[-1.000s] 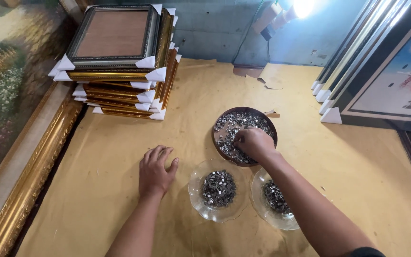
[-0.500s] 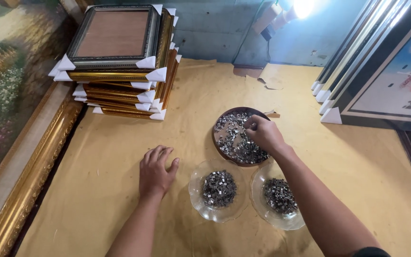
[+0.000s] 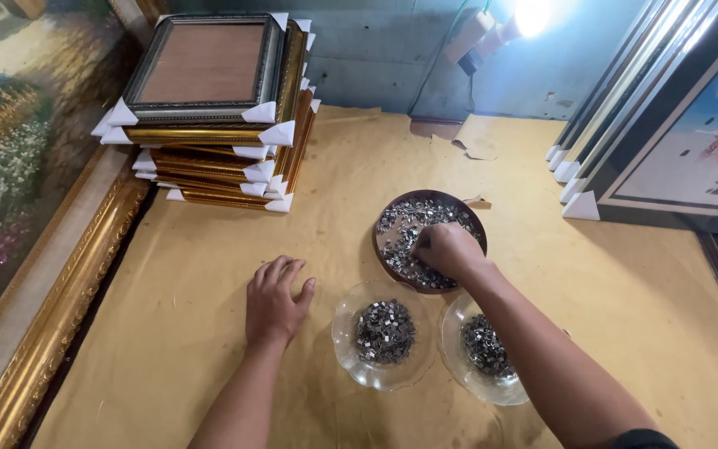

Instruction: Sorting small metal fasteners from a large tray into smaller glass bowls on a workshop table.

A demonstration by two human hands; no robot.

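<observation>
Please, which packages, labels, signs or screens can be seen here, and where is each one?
None in view: no package, label, sign or screen. There are only picture frames stacked at the back left, a brown bowl and two glass bowls of small metal pieces.

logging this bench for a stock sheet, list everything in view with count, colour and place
brown bowl: 1, dark brown, centre of table, full of small silver metal bits
glass bowls: 2, clear, side by side nearer the person, silver bits in each
frame stack: 1 pile, gold and silver with white corner guards, far left
big painting: 1, gold frame, left edge
leaning frames: several, dark, right wall
table: 1, tan covering
lamp: 1, lit, back wall
left hand: flat on table, empty
right hand: in brown bowl among bits
</observation>
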